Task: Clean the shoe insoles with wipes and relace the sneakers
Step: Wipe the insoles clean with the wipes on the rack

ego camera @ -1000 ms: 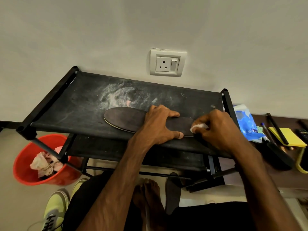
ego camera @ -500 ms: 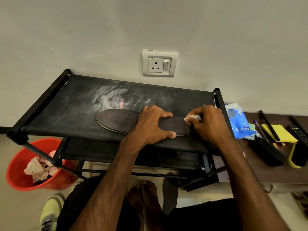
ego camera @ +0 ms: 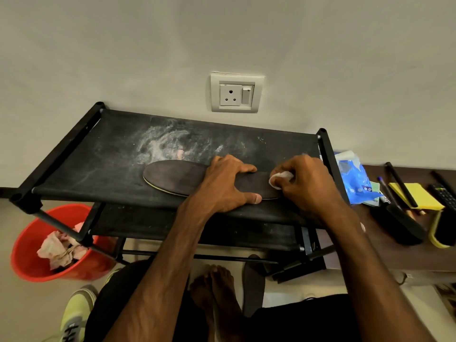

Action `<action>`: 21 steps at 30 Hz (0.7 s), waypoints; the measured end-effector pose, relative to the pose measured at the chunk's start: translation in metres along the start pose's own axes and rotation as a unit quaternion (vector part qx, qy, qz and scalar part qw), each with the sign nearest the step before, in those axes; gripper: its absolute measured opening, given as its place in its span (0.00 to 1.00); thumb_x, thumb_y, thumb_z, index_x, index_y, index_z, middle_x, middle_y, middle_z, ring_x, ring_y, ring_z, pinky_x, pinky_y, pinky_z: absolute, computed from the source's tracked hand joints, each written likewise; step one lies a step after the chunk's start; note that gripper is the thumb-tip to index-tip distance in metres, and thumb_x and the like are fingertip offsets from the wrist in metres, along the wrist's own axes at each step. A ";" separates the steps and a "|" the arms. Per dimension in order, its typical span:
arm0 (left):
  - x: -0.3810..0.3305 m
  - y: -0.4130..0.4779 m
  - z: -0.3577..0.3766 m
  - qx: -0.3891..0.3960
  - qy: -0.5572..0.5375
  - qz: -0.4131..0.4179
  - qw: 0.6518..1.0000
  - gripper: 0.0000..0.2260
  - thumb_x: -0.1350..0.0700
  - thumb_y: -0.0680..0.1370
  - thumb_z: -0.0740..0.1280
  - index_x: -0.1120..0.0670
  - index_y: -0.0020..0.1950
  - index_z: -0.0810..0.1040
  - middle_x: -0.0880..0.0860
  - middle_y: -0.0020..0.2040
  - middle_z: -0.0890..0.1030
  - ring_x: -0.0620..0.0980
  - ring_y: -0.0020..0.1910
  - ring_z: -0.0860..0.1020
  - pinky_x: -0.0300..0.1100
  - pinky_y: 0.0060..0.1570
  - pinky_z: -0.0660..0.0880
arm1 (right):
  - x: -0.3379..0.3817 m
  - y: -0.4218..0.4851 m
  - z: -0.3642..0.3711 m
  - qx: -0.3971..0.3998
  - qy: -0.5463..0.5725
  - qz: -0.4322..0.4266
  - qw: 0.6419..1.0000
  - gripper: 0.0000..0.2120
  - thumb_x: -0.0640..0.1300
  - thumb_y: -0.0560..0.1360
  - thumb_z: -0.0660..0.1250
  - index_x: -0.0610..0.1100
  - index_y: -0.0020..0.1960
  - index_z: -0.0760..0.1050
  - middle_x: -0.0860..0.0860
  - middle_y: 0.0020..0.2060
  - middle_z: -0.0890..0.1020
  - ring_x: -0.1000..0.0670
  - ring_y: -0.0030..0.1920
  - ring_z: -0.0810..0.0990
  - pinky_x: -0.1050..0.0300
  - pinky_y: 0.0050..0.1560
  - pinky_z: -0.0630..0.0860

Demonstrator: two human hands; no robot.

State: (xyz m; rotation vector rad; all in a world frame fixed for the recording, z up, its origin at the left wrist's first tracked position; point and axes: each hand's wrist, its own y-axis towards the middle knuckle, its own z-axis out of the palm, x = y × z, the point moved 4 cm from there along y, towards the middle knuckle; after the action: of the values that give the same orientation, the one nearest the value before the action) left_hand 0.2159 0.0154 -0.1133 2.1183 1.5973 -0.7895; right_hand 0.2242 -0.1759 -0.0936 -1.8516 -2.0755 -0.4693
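1. the insole [ego camera: 177, 177] lies flat on the top tier of the black rack [ego camera: 98, 154], lengthwise left to right, near the front edge. its surface is dark; a pale rim shows along the near side.
2. the left hand [ego camera: 227, 183] rests on the middle of the insole, fingers spread. the index finger reaches the far edge, the thumb lies along the near edge, and the palm presses down.
3. the right hand [ego camera: 306, 183] pinches a small white wipe [ego camera: 280, 178] between curled fingers and thumb. the wipe touches the right end of the insole.
4. a whitish dusty smear marks the rack fabric just behind the insole.
5. a blue wipes pack [ego camera: 355, 178] sits just right of the rack on a brown side surface [ego camera: 370, 255], beside pens and a yellow notepad [ego camera: 424, 196].
6. a red bucket [ego camera: 27, 255] stands on the floor below the left end of the rack and holds crumpled used wipes [ego camera: 61, 250].
7. a yellow-green sneaker [ego camera: 74, 314] lies on the floor at lower left.
8. a second dark insole [ego camera: 253, 285] lies on the floor beside the bare feet.
9. a wall socket [ego camera: 235, 93] is mounted above the rack.
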 end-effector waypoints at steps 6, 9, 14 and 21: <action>0.002 0.000 0.000 -0.004 0.002 0.009 1.000 0.32 0.40 0.69 0.78 0.44 0.71 0.75 0.48 0.66 0.73 0.50 0.68 0.65 0.42 0.65 0.64 | 0.011 0.019 0.009 -0.041 -0.010 0.003 0.999 0.08 0.40 0.75 0.72 0.50 0.48 0.87 0.50 0.43 0.86 0.52 0.41 0.81 0.55 0.43 0.80; 0.000 0.000 0.001 -0.011 0.006 0.012 1.000 0.32 0.40 0.68 0.79 0.44 0.70 0.75 0.48 0.66 0.73 0.50 0.68 0.65 0.41 0.63 0.62 | 0.020 0.007 0.012 -0.003 0.001 -0.039 0.999 0.06 0.42 0.75 0.72 0.51 0.47 0.86 0.51 0.42 0.86 0.53 0.39 0.82 0.54 0.42 0.82; 0.002 -0.001 0.002 -0.007 0.004 0.020 1.000 0.33 0.41 0.68 0.79 0.44 0.70 0.74 0.48 0.65 0.73 0.50 0.66 0.65 0.42 0.63 0.64 | 0.028 -0.010 0.010 0.101 0.015 -0.076 0.992 0.05 0.43 0.75 0.74 0.52 0.47 0.86 0.53 0.44 0.86 0.55 0.43 0.84 0.53 0.47 0.84; 0.003 0.000 0.001 0.002 0.004 0.028 1.000 0.31 0.40 0.70 0.77 0.44 0.71 0.73 0.48 0.64 0.73 0.49 0.66 0.65 0.43 0.65 0.66 | 0.025 0.008 0.017 -0.038 0.032 -0.040 0.998 0.06 0.46 0.73 0.73 0.53 0.48 0.86 0.54 0.41 0.86 0.52 0.40 0.84 0.48 0.43 0.84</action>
State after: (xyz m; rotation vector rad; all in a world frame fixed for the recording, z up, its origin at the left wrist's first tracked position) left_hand 0.2163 0.0170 -0.1162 2.1606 1.5354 -0.7674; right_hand 0.2294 -0.1448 -0.0972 -1.7749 -2.1222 -0.6285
